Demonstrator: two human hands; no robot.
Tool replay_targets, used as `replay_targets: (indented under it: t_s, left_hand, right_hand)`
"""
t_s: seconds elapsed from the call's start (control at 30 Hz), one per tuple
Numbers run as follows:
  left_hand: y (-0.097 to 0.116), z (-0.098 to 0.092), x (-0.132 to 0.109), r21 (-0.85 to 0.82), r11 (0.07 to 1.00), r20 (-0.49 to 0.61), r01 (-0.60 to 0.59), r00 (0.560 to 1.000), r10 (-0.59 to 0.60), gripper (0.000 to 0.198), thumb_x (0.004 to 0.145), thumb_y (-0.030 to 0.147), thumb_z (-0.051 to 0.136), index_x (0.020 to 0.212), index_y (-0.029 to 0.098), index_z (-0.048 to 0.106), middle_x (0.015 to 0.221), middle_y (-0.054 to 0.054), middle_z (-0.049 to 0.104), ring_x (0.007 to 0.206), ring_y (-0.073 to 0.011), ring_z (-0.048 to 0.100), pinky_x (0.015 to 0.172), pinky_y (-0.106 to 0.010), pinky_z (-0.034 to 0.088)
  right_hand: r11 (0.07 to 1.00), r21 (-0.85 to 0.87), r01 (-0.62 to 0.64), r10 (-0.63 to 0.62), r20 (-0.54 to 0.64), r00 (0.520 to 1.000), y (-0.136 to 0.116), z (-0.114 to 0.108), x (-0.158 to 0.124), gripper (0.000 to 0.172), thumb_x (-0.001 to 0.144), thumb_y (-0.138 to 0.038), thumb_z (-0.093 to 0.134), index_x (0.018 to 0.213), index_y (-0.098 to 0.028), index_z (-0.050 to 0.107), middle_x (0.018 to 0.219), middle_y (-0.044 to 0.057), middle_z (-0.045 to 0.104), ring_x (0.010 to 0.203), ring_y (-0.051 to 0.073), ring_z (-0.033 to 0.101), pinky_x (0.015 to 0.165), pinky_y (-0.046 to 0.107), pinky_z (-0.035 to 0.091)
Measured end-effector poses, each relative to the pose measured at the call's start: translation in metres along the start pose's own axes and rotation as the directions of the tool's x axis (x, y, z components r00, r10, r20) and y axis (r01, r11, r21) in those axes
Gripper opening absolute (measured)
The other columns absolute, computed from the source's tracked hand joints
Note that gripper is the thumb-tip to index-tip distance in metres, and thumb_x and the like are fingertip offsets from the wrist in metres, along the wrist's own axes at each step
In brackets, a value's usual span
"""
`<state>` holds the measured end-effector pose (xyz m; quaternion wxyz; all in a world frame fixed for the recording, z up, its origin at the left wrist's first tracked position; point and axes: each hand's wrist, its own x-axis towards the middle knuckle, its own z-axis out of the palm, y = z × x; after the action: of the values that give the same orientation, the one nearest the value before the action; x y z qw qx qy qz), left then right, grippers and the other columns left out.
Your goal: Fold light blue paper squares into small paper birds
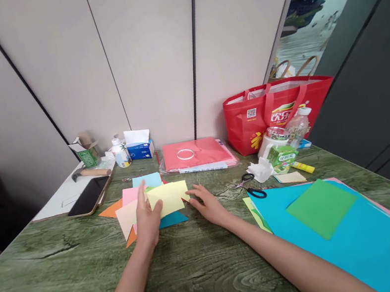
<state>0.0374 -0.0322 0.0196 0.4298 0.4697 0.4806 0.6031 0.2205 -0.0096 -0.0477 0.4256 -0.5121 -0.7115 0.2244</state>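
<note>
A yellow paper (169,197) lies on top of a loose pile of coloured papers (131,210) on the green wood-grain table (201,265). My left hand (148,219) rests flat on the pile, fingers stretched out, touching the yellow paper's left edge. My right hand (208,205) lies on the table just right of the yellow paper, its fingertips at the paper's right edge, fingers spread. Neither hand grips anything.
Large blue sheets with a green square (321,207) lie at the right. Black-handled scissors (250,184), a glue stick (302,166), a red bag (275,109), a pink paper pack (197,155), a phone (88,196), a tissue box (140,148) and bottles stand further back.
</note>
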Motion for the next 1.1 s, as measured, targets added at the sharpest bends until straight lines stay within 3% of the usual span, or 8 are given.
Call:
replay_targets:
  t_s: [0.1,0.3,0.43,0.53,0.67,0.87,1.0,1.1]
  left_hand:
    - [-0.004,-0.001,0.000,0.088,0.993,0.063,0.074,0.995,-0.080,0.040,0.064,0.029,0.066,0.102,0.015,0.070,0.106,-0.009,0.068,0.104,-0.0271,0.058,0.090,-0.037,0.043]
    - [-0.007,0.000,-0.002,0.121,0.987,0.048,0.107,0.992,-0.114,0.023,0.061,0.023,0.066,0.082,0.019,0.075,0.097,-0.006,0.070,0.099,-0.0265,0.057,0.090,-0.035,0.040]
    - [-0.011,0.001,-0.003,0.099,0.985,0.074,0.142,0.986,-0.149,0.024,0.061,0.020,0.066,0.083,0.019,0.075,0.091,-0.004,0.071,0.088,-0.0236,0.059,0.081,-0.031,0.043]
    - [-0.013,0.004,-0.007,0.078,0.983,0.094,0.166,0.980,-0.173,0.031,0.061,0.018,0.066,0.091,0.018,0.073,0.090,-0.004,0.070,0.081,-0.0206,0.059,0.074,-0.029,0.044]
    - [-0.012,0.011,-0.013,-0.021,0.973,0.151,0.231,0.963,-0.225,0.050,0.062,0.020,0.068,0.112,0.019,0.065,0.087,-0.003,0.069,0.076,-0.0183,0.060,0.069,-0.028,0.045]
    - [-0.004,0.022,-0.019,-0.289,0.910,0.197,0.297,0.949,-0.247,0.041,0.062,0.032,0.075,0.097,0.015,0.063,0.085,-0.004,0.069,0.079,-0.0192,0.063,0.069,-0.027,0.048]
    - [-0.001,0.025,-0.019,-0.339,0.899,0.203,0.276,0.955,-0.217,0.045,0.072,0.052,0.065,0.096,0.014,0.061,0.090,-0.007,0.069,0.087,-0.0212,0.064,0.073,-0.029,0.049]
    - [0.001,0.025,-0.020,-0.323,0.915,0.231,0.242,0.958,-0.171,0.044,0.074,0.050,0.064,0.101,0.015,0.059,0.097,-0.008,0.068,0.093,-0.0209,0.062,0.078,-0.029,0.048]
  right_hand:
    - [1.000,0.009,-0.015,0.016,-0.033,0.999,0.005,0.011,0.016,0.023,0.081,-0.024,0.055,0.101,-0.023,0.068,0.111,0.007,0.066,0.118,0.023,0.051,0.110,0.049,0.023]
    - [0.997,0.070,-0.041,0.052,-0.162,0.985,0.004,0.024,0.021,0.019,0.076,-0.015,0.052,0.083,-0.020,0.070,0.095,0.008,0.070,0.102,0.023,0.060,0.099,0.051,0.037]
    - [0.992,0.124,-0.017,0.052,-0.283,0.958,-0.009,0.005,0.017,0.016,0.078,-0.016,0.051,0.080,-0.018,0.067,0.086,0.007,0.069,0.085,0.021,0.064,0.082,0.040,0.050]
    - [0.992,0.124,0.024,0.025,-0.384,0.923,-0.029,-0.017,0.010,0.012,0.078,-0.019,0.054,0.085,-0.017,0.064,0.089,0.007,0.066,0.087,0.020,0.061,0.082,0.036,0.049]
    - [0.982,0.069,0.176,-0.121,-0.485,0.866,-0.052,-0.025,-0.007,0.018,0.081,-0.016,0.053,0.097,-0.018,0.059,0.087,0.005,0.064,0.082,0.017,0.061,0.076,0.032,0.050]
    - [0.948,-0.013,0.319,-0.296,-0.412,0.862,-0.056,-0.004,-0.026,0.013,0.085,-0.017,0.051,0.093,-0.020,0.061,0.084,0.006,0.064,0.080,0.018,0.061,0.073,0.033,0.052]
    - [0.901,-0.059,0.431,-0.428,-0.294,0.855,-0.054,-0.003,-0.028,0.016,0.086,-0.019,0.053,0.097,-0.023,0.065,0.094,0.008,0.067,0.093,0.021,0.059,0.085,0.041,0.050]
    - [0.882,-0.097,0.461,-0.470,-0.242,0.849,-0.053,-0.001,-0.030,0.019,0.087,-0.023,0.055,0.104,-0.023,0.064,0.103,0.009,0.066,0.101,0.022,0.055,0.092,0.045,0.047]
